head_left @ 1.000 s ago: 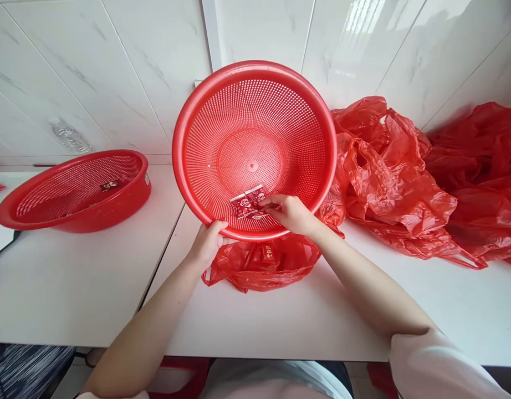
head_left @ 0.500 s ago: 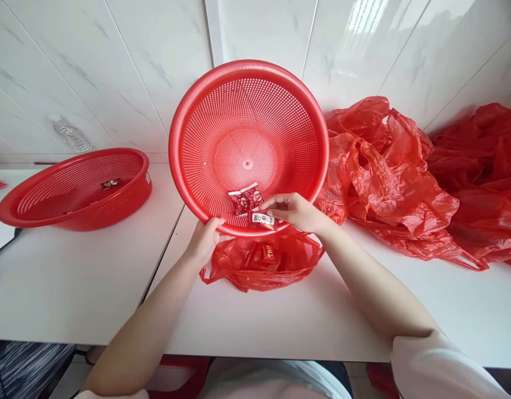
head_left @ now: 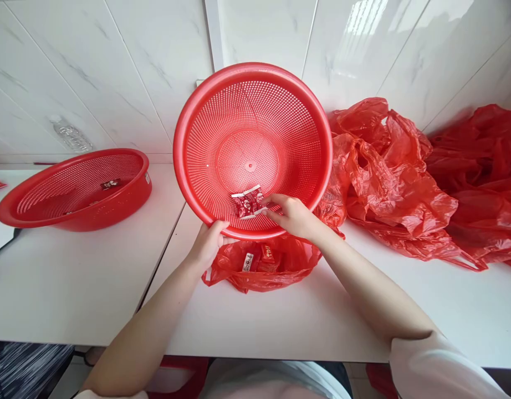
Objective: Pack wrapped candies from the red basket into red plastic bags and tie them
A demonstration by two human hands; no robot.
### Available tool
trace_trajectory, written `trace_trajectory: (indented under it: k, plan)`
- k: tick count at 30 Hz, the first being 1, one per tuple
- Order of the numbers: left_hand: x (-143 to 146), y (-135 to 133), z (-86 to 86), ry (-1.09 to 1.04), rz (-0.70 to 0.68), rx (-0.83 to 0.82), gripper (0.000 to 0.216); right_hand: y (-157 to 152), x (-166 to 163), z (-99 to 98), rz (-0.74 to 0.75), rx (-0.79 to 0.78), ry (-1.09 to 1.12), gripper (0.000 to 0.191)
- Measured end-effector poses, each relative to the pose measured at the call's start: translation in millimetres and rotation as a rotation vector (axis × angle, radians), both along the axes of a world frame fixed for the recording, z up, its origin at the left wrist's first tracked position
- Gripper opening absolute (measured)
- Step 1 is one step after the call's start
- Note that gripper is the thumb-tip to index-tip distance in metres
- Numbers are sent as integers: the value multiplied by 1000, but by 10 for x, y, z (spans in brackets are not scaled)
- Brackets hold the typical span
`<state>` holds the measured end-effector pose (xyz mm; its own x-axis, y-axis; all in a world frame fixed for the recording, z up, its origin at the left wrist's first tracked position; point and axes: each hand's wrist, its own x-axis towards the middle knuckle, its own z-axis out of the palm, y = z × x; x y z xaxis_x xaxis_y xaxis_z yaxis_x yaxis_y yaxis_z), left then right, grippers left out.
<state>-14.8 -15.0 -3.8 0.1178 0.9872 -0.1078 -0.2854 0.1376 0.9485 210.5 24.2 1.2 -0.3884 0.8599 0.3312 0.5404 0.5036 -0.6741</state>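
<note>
A big red plastic basket [head_left: 253,69] with perforated sides is tilted toward me. My left hand [head_left: 208,244] is closed on its lower left rim, thumb over the edge. Inside, low on the wall, lie two small red-and-white packets [head_left: 249,201], side by side. My right hand [head_left: 291,215] reaches over the front rim, thumb and fingers pinching the right edge of these packets. Just below the rim, an open red plastic bag [head_left: 272,281] rests on the table. Several red packets are in it, among them one with a white label [head_left: 248,262].
A second red basket [head_left: 110,213] stands tilted at left with a few packets inside. Crumpled red plastic bags [head_left: 388,183] are heaped at right against the tiled wall. A clear plastic bottle [head_left: 71,134] is behind the left basket. A gap between tables [head_left: 164,255] runs by my left forearm.
The white-labelled packet my right hand held at the basket's rim is gone from there; a white-labelled one now lies in the bag. The basket has shifted slightly right.
</note>
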Motion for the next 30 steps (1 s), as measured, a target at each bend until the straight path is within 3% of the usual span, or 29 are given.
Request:
trace_trajectory:
  k: [2,5,8,12,17,21,23,26,28,30]
  plan:
    - [45,-48,1,2,-40,7,23,9,-43,-84,-100,80,-107,38]
    - [95,-110,10,3,-79,13,27,-5,-84,-162,-113,117,-287,58]
    - [107,-147,16,3,-72,-8,29,-22,-87,-162,-28,96,-293,52]
    - [87,-160,16,30,-52,-47,32,49,-56,-166,103,27,-47,28]
    - [50,-116,26,50,-58,-6,30,214,28,-143,-13,-242,391,28]
    - [22,-73,36,-5,-58,-9,28,179,143,69,20,-488,639,25]
    - [13,-59,45,-29,-56,-29,27,82,194,212,115,-572,601,25]
    - [6,-44,60,-35,-40,-32,27,-78,222,370,338,-623,362,25]
    - [6,-34,64,-36,-41,-27,28,-142,197,393,434,-555,212,26]
    - [10,-25,61,-38,-34,-18,30,-160,141,351,397,-398,145,24]
